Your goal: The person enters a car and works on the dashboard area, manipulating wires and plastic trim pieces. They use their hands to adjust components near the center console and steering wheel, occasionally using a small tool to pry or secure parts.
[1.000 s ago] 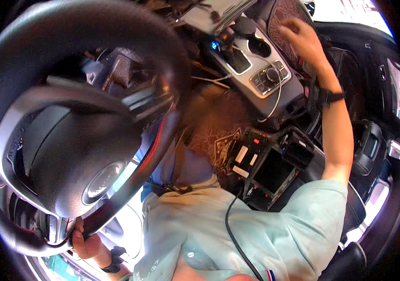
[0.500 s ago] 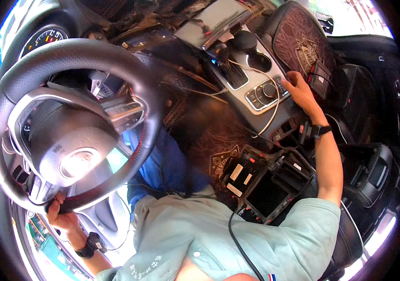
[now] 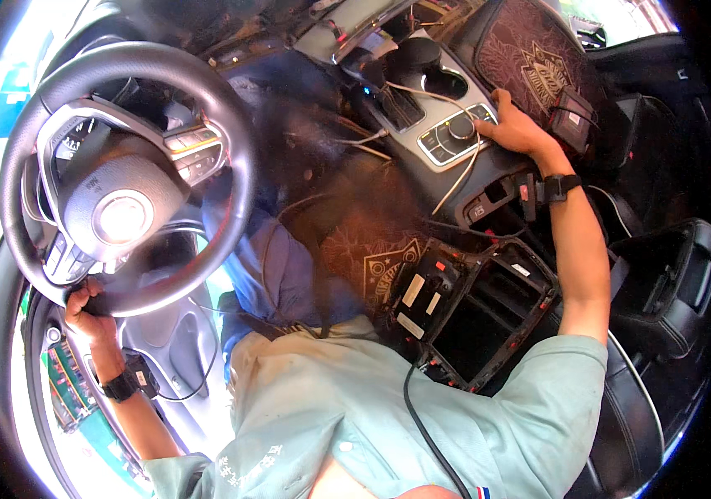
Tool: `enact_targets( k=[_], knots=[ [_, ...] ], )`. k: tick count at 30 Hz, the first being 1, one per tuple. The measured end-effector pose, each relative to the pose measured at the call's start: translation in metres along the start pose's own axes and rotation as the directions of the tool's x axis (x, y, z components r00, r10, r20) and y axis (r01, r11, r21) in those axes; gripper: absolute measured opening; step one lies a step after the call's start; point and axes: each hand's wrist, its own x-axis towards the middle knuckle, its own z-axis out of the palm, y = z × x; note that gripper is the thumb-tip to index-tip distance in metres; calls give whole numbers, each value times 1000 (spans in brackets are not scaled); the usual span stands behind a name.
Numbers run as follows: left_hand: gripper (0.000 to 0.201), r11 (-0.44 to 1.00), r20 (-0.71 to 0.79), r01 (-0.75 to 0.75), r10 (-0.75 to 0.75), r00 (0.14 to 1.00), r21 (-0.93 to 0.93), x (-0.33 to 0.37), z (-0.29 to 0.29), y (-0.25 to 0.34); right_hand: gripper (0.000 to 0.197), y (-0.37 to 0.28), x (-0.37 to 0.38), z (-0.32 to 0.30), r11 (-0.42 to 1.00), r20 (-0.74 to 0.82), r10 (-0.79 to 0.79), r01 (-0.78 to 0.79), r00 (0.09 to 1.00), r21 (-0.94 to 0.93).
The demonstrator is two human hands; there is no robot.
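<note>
Shifted toward the rotary knob on the center console, the right hand lies just right of it, fingers parted — thumb contact unclear; the farther left hand clasps the steering wheel low.

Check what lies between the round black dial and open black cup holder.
In the head view, a white cable crosses the silver console panel between the dial and cup holder.
</note>
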Motion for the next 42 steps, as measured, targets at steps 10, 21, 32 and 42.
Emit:
enact_targets(
  k=[10, 21, 32, 42],
  knots=[
    [11, 998, 29, 66, -65, 997, -10, -9, 11, 4, 77, -27, -15, -15, 983, 55, 3, -13, 998, 185],
    [15, 997, -193, -22, 35, 981, 69, -19, 22, -8, 82, -31, -13, -17, 954, 97, 14, -42, 995, 296],
    [77, 951, 97, -91, 65, 993, 295, -7, 12, 56, 88, -4, -4, -6, 913, 100, 107, -138, 989, 385],
    [76, 966, 366, 43, -138, 920, 256, 71, 110, 132, 84, -33, 12, -11, 836, 225, 184, -273, 957, 477]
  ],
)
